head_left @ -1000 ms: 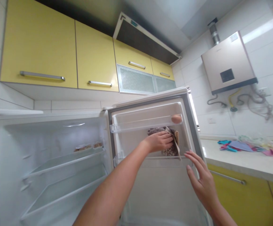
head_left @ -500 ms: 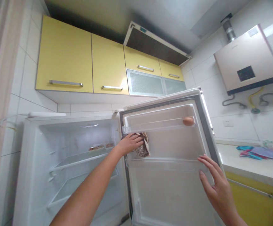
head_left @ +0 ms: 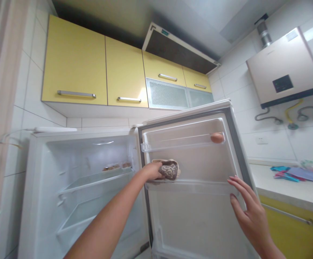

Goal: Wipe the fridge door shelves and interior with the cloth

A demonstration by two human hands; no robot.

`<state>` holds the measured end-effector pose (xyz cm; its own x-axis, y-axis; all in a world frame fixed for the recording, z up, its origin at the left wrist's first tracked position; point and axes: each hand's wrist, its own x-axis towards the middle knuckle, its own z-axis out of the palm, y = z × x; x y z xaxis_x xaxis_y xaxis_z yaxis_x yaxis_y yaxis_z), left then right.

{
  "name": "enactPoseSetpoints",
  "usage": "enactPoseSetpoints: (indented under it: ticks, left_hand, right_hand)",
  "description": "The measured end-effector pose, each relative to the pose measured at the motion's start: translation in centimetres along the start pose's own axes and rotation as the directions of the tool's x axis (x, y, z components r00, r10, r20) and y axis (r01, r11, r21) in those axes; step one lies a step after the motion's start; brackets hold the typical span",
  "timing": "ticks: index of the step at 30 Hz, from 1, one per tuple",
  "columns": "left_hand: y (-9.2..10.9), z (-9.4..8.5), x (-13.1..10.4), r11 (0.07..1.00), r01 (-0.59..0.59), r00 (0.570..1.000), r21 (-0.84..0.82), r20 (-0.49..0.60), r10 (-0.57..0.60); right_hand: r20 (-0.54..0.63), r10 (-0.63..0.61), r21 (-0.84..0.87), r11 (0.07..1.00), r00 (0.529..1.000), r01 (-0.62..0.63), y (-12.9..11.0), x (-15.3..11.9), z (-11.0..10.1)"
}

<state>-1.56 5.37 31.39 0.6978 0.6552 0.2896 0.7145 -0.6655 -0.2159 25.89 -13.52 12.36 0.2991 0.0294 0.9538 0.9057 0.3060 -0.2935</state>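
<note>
My left hand (head_left: 153, 170) is closed on a brown and cream patterned cloth (head_left: 169, 169), which lies against the inner face of the open fridge door (head_left: 191, 219), just above the middle door shelf (head_left: 188, 187). The fingertips are partly hidden by the cloth. At the door's right side, my right hand (head_left: 249, 210) has its fingers spread and holds nothing; its fingertips are at the end of that shelf, and whether they touch the door I cannot tell. An egg (head_left: 217, 137) sits at the right end of the upper door shelf (head_left: 183, 141).
To the left stands the fridge interior with glass shelves (head_left: 97, 180) and small food trays (head_left: 111, 168). Yellow cabinets (head_left: 75, 64) hang above. On the right, a counter (head_left: 288, 189) bears colourful cloths or bags (head_left: 304, 173), below a wall-mounted water heater (head_left: 285, 72).
My left hand has moved down and slightly right with the cloth, which is now bunched near the middle shelf. My right hand has hardly moved.
</note>
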Motion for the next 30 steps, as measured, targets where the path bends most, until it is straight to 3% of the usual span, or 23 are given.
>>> enactPoseSetpoints:
  ticks: [6, 10, 16, 20, 23, 26, 30]
  left_hand:
    - [3.5, -1.9, 1.3, 0.987, -0.048, 0.967, -0.153, 0.242, 0.084]
    - [6.7, -1.7, 2.4, 0.942, -0.116, 0.920, -0.316, 0.322, 0.222]
    - [11.2, -0.7, 4.1, 0.843, -0.208, 0.895, -0.496, 0.251, 0.368]
    - [14.8, -1.3, 5.0, 0.792, -0.271, 0.868, -0.547, 0.217, 0.447]
    - [17.3, -1.9, 5.4, 0.803, -0.303, 0.870, -0.514, 0.194, 0.453]
    - [18.5, -2.1, 5.5, 0.819, -0.320, 0.876, -0.476, 0.180, 0.447]
    - [18.3, -1.8, 5.7, 0.806, -0.295, 0.881, -0.514, 0.181, 0.438]
  right_hand:
    - [0.019, 0.063, 0.036, 0.997, 0.998, -0.064, -0.5, -0.2, -0.1]
    - [0.034, 0.085, 0.055, 0.995, 0.996, -0.087, -0.6, -0.3, -0.2]
    - [0.034, 0.102, 0.057, 0.993, 0.994, -0.104, -1.0, -0.4, 0.0]
    - [0.000, 0.197, 0.054, 0.979, 0.980, -0.197, -1.0, -1.0, 0.3]
    - [-0.016, 0.237, 0.010, 0.971, 0.971, -0.237, -0.9, -1.3, 0.4]
    - [-0.017, 0.180, -0.057, 0.982, 0.984, -0.181, -0.8, -1.3, 0.8]
    - [-0.074, 0.017, -0.130, 0.991, 0.997, -0.027, -1.0, -1.2, 1.6]
